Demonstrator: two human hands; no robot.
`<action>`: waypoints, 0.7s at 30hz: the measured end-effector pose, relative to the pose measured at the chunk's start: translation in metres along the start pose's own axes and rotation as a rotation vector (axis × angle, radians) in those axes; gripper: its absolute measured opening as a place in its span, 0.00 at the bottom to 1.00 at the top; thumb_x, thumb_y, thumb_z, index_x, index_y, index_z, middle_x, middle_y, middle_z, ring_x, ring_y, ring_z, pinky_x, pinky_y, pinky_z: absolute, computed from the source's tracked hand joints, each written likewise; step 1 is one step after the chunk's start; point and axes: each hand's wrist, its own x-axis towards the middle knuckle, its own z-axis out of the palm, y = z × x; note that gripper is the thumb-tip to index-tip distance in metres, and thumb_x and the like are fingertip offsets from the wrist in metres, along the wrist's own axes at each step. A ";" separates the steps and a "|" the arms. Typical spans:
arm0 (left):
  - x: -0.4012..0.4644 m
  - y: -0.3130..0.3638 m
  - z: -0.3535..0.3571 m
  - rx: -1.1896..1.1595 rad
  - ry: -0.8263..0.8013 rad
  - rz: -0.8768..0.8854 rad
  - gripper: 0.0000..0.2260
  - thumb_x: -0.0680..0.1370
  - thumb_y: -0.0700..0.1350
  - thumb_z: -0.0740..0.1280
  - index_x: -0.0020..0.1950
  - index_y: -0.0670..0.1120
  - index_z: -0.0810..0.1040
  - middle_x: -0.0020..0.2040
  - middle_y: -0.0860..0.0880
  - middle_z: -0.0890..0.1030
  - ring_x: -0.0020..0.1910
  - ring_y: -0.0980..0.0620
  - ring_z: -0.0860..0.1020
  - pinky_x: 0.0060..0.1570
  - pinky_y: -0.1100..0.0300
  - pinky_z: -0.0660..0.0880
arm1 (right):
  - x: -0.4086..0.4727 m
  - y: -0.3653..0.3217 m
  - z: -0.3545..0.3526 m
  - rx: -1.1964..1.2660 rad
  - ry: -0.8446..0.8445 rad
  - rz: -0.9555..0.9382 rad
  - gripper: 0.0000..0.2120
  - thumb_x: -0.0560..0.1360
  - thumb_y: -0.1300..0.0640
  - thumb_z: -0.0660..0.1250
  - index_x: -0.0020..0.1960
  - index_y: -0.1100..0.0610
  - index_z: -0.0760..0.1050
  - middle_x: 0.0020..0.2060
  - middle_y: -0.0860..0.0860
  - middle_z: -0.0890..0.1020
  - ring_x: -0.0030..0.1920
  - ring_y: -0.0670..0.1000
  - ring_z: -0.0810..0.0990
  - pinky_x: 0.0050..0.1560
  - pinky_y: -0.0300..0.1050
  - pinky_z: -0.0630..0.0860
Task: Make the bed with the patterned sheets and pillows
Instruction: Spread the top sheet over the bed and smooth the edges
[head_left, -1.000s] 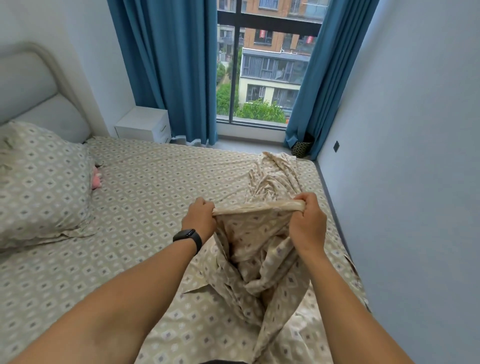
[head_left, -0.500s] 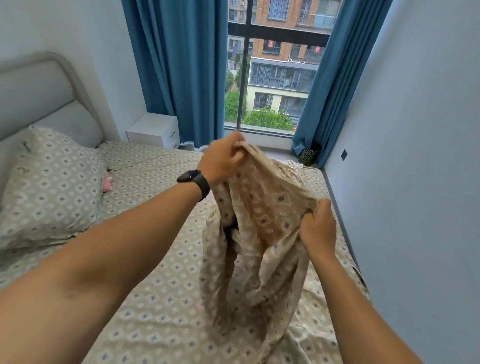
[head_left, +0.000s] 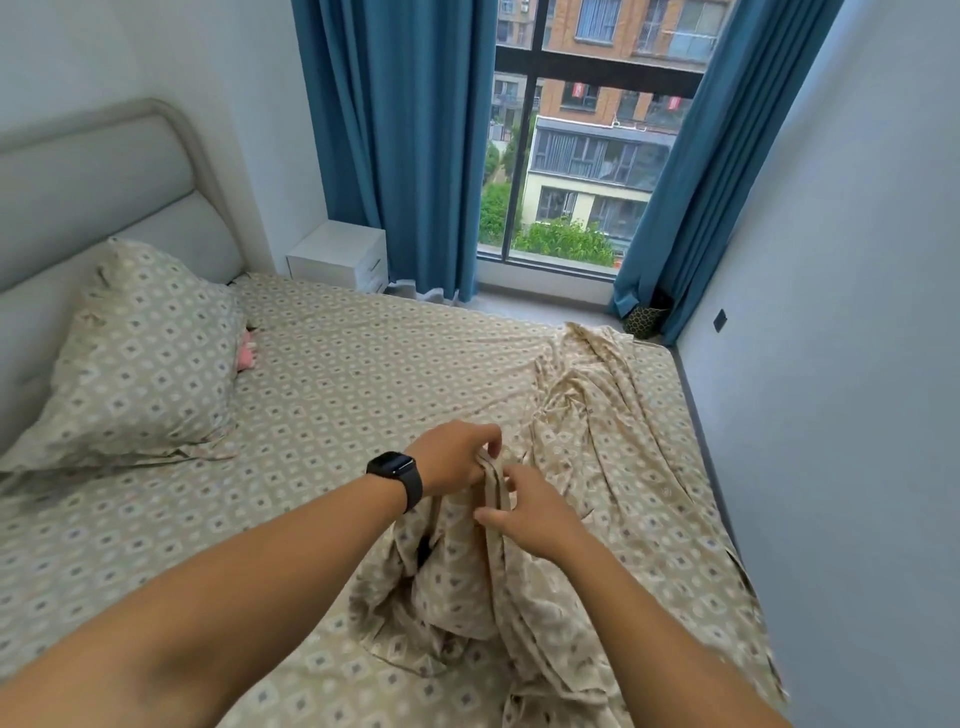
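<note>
The step in hand looks like finding the edge or opening of the loose patterned cloth (head_left: 467, 587), probably a pillowcase or top sheet, so that it can be shaken out and laid. To do it well, I would keep one grip fixed on the hem as an anchor and walk the other along the edge toward a corner, without letting the bunched part drag and rumple the fitted sheet (head_left: 363, 374) beneath. The left hand (head_left: 451, 460), with a dark watch (head_left: 397, 475) on its wrist, pinches a narrow fold of the cloth between thumb and curled fingers. The right hand (head_left: 530, 512) sits just beside it at about 4 o'clock, its thumb and fingertips closing on the same fold, though how firmly it holds I cannot tell. From this joint grip the cloth hangs down toward 6 o'clock in a crumpled heap on the bed, and a long twisted tail (head_left: 587, 374) of it runs away toward 1 o'clock, reaching the far corner of the mattress near the window. One dressed pillow (head_left: 140, 358) leans on the headboard (head_left: 104, 192) well apart at 10 o'clock, with something small and pink (head_left: 245, 354) tucked at its edge.
</note>
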 end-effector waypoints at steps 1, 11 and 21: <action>-0.002 0.000 0.002 -0.031 0.044 0.001 0.12 0.74 0.37 0.65 0.55 0.50 0.74 0.43 0.49 0.77 0.41 0.46 0.75 0.36 0.53 0.70 | 0.003 -0.002 0.008 -0.033 0.022 0.013 0.09 0.77 0.49 0.67 0.55 0.50 0.71 0.49 0.44 0.76 0.48 0.49 0.77 0.48 0.51 0.76; -0.013 -0.055 0.022 0.141 0.142 -0.372 0.12 0.72 0.34 0.62 0.33 0.47 0.66 0.32 0.48 0.70 0.31 0.46 0.71 0.28 0.60 0.59 | 0.004 -0.048 -0.017 0.132 0.332 -0.147 0.14 0.78 0.63 0.58 0.33 0.54 0.68 0.29 0.49 0.73 0.32 0.48 0.68 0.35 0.47 0.65; -0.010 -0.139 -0.023 0.107 0.248 -0.609 0.09 0.78 0.35 0.56 0.43 0.46 0.72 0.43 0.44 0.77 0.35 0.46 0.71 0.33 0.56 0.63 | 0.003 -0.042 -0.019 0.337 0.480 0.030 0.16 0.76 0.65 0.57 0.31 0.54 0.62 0.26 0.49 0.65 0.30 0.49 0.62 0.33 0.47 0.59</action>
